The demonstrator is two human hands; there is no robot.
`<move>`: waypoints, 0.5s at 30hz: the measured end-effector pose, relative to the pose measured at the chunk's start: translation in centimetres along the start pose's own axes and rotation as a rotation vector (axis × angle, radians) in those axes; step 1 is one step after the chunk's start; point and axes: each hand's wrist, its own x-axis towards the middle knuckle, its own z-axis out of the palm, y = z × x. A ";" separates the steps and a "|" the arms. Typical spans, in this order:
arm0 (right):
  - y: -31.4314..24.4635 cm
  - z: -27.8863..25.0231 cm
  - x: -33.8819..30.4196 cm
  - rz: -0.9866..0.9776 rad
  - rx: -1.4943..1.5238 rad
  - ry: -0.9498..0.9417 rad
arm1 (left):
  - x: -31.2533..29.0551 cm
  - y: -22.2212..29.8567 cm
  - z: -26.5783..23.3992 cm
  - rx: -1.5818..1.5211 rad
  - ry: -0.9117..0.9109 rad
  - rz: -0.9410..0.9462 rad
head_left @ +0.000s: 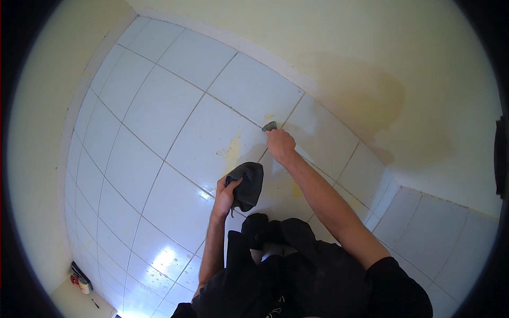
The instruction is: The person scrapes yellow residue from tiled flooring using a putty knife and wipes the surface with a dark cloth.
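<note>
My right hand point(281, 144) is closed round a small scraper point(270, 126), whose flat grey blade points away from me over the white floor tiles point(209, 130). The handle is hidden in my fist. Just beyond the blade lies a small yellow mark point(269, 116) on a tile. Nearer to me, my left hand point(224, 196) grips a dark grey cloth point(249, 184), with the thumb pressed over it and the cloth bunched and hanging to the right. A larger yellow smear point(232, 152) marks the tile just beyond the cloth.
More yellow patches point(296, 188) show beneath my right forearm. A cream wall point(339, 47) rises beyond the tiles, and another wall point(63, 69) stands at left. Small items, including a red and white container point(83, 286), lie at the lower left. My dark-clothed knees point(302, 233) are close in front.
</note>
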 end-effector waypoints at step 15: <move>-0.8 -0.2 0.1 -0.106 -0.064 -0.013 | -0.4 0.2 -0.4 0.006 0.017 -0.009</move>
